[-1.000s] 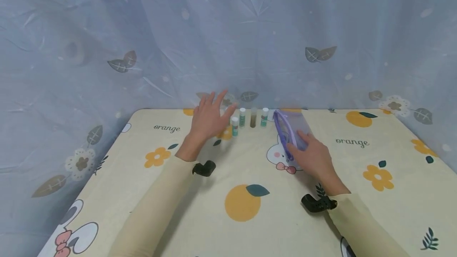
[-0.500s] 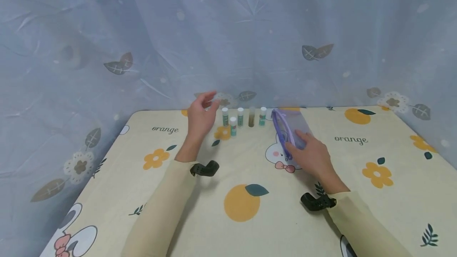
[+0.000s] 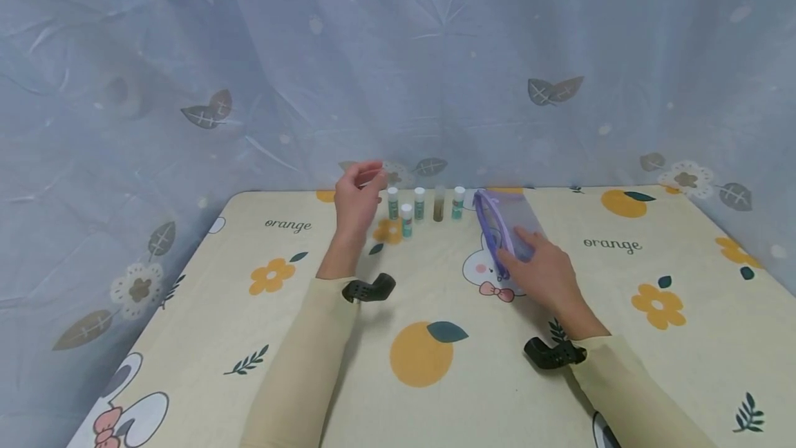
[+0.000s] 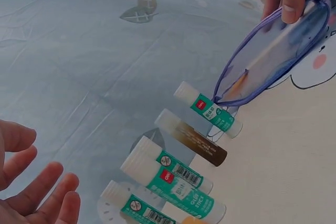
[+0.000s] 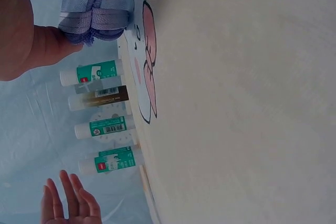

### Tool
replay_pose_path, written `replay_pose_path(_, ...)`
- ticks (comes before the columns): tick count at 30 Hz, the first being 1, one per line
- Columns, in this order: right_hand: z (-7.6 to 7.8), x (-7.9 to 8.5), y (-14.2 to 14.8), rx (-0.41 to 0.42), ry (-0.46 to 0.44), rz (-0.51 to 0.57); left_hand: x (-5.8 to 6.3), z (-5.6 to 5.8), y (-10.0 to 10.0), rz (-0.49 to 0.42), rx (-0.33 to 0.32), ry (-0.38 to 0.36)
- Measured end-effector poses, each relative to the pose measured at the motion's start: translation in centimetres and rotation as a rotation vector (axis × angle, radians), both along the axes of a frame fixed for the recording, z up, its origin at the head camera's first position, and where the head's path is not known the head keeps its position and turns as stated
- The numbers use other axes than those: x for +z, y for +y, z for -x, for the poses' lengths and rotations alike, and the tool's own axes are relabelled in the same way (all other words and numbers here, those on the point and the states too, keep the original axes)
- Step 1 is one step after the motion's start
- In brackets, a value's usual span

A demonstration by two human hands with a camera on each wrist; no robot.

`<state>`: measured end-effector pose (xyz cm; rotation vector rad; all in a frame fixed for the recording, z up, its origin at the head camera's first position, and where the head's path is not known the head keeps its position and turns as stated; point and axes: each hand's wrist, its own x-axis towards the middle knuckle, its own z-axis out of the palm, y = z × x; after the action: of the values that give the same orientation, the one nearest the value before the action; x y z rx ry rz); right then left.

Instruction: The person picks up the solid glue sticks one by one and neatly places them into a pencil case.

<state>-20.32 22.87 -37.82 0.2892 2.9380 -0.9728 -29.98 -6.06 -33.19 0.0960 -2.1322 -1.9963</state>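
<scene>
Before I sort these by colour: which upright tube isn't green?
The brown tube, second from right in the back row; the other four have green labels.

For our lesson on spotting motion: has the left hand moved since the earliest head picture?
Yes, leftward. In the head view, the left hand overlapped the leftmost glue stick then; now it is left of it.
</scene>
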Motion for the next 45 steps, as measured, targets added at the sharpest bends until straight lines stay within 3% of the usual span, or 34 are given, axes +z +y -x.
replay_pose_path(17, -0.1, -0.3, -0.1, 0.01, 0.022, -0.008, -0.7, 1.0, 0.6, 0.023, 0.031, 0.024)
replay_pose_path(25, -0.1, -0.1, 0.0, 0.019, 0.025, -0.011, -1.5, 0.7, 0.4, 0.062, 0.017, 0.034)
replay_pose_path(37, 0.0, 0.1, 0.5, 0.031, 0.034, -0.015, -2.5, 0.3, 0.2, 0.196, -0.163, 0.043)
replay_pose_path(45, -0.1, 0.1, 0.4, 0.024, 0.008, -0.005, -3.6, 0.2, 0.3, 0.245, -0.203, 0.019)
